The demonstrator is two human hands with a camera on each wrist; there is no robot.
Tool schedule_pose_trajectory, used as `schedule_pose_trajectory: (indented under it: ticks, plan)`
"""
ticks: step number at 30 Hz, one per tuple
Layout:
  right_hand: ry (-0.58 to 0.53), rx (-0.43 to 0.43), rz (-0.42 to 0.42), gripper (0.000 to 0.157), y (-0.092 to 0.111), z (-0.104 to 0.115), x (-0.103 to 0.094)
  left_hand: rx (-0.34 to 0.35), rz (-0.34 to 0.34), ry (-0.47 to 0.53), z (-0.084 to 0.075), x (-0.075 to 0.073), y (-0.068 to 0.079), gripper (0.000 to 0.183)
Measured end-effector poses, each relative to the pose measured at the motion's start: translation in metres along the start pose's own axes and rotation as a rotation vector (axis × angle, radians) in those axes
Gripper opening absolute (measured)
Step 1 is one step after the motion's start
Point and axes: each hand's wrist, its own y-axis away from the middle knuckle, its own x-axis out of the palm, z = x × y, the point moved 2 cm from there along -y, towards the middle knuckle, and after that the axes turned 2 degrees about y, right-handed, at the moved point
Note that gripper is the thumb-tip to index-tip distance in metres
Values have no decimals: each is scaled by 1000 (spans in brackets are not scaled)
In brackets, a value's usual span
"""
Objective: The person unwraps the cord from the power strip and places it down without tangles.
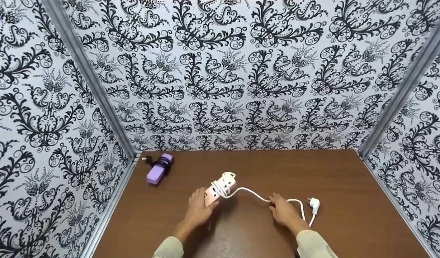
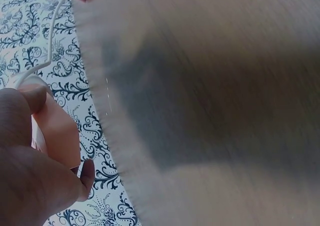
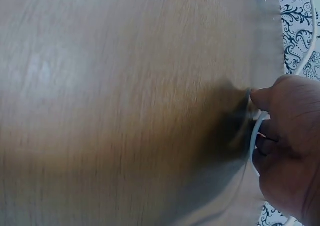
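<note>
My left hand (image 1: 199, 207) grips the lower end of a pale pink power strip (image 1: 212, 194), tilted above the brown table. In the left wrist view the thumb and fingers wrap the strip's pink casing (image 2: 59, 126). White cord (image 1: 254, 193) is wound around the strip's upper half, then runs right to my right hand (image 1: 282, 210), whose curled fingers hold it. The right wrist view shows a cord loop (image 3: 254, 138) passing through that hand. Beyond it the cord bends down and back up to a white plug (image 1: 314, 204) right of the hand.
A purple power strip (image 1: 157, 175) wrapped in black cord lies at the table's back left, its black plug (image 1: 147, 159) toward the left edge. Patterned wall panels (image 1: 220, 79) with grey corner posts (image 1: 94, 79) enclose the brown table (image 1: 298, 168) at the back and sides.
</note>
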Motion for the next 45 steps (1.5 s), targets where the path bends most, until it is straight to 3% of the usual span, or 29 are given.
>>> schedule_pose_trajectory:
  ticks: [5,11,28,45]
  plan:
    - [-40,3,33,49,3,0,6,-7,2,-1,3,-1,1,52]
    - [-104,-15,20,50,5,1,6,16,-26,-22,6,0,2,48]
    - [-186,-56,-20,54,1,-3,6,-6,-28,-19,1,6,1,52]
    - [-137,-78,-6,60,1,13,-1,-9,-28,-20,-1,1,-8,52]
